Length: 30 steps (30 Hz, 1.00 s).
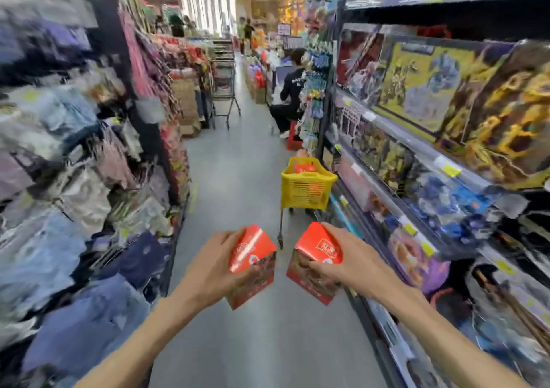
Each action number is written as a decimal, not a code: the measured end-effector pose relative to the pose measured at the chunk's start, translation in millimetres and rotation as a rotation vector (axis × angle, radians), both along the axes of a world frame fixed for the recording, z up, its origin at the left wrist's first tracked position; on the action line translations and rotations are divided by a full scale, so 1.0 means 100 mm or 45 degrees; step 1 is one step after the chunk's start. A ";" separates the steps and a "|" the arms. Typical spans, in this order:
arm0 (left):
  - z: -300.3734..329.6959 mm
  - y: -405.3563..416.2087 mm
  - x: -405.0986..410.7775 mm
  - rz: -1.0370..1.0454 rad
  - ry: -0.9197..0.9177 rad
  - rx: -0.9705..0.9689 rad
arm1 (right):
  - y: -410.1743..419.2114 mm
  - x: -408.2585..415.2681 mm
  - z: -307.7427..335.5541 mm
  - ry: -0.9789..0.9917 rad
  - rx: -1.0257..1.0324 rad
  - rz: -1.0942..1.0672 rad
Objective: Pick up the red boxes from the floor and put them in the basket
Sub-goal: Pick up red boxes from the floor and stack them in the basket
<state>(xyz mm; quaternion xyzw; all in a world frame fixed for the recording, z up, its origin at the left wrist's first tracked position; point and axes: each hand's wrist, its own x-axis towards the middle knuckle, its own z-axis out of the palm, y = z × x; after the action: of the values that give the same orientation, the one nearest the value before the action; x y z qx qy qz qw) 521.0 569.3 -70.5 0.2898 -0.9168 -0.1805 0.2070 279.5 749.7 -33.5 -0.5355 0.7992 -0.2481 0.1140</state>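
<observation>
Head view, shop aisle, looking fwd and down. Grey smooth floor (pixel 238 161) running straight ahead btwn two long shelf runs. Left shelves (pixel 59 137) packed w/ folded and hanging clothes, blurred. Right shelves (pixel 446 114) stacked w/ boxed toys, yellow price tags along edges. Bright windows at far end.

Left hand (pixel 217 262) gripping a red box (pixel 253 264), fingers curled round its left side, box tilted. Right hand (pixel 342 258) gripping a second red box (pixel 317 261), thumb across its front, also tilted. Boxes just beside each other, apart, both off floor at mid-frame.

Yellow basket (pixel 306 189) on wheels ahead, near right shelves, well apart from hands; something red inside, too small to tell.

Farther on: seated person in dark top (pixel 290 96) by right shelves, metal trolley (pixel 224 87) mid-aisle.
</observation>
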 end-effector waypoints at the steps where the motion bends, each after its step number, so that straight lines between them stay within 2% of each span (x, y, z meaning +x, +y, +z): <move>1: -0.01 -0.22 -0.05 0.031 0.012 0.001 | -0.28 -0.08 0.00 -0.005 -0.015 0.028; 18: 0.08 -4.16 -1.96 0.228 0.040 0.021 | -4.64 -2.32 0.03 0.079 -0.004 0.201; 23: -0.02 -5.54 -2.58 0.169 0.067 0.002 | -5.90 -2.88 -0.10 0.105 -0.021 0.158; 30: 0.07 -7.49 -3.72 -0.022 0.030 -0.032 | -7.50 -3.78 -0.07 -0.029 -0.062 0.038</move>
<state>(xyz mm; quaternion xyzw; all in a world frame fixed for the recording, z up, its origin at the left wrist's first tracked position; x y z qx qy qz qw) 148.6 -179.3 -63.7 0.2772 -0.9190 -0.1741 0.2200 -98.1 -0.3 -40.7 -0.5471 0.7835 -0.2719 0.1140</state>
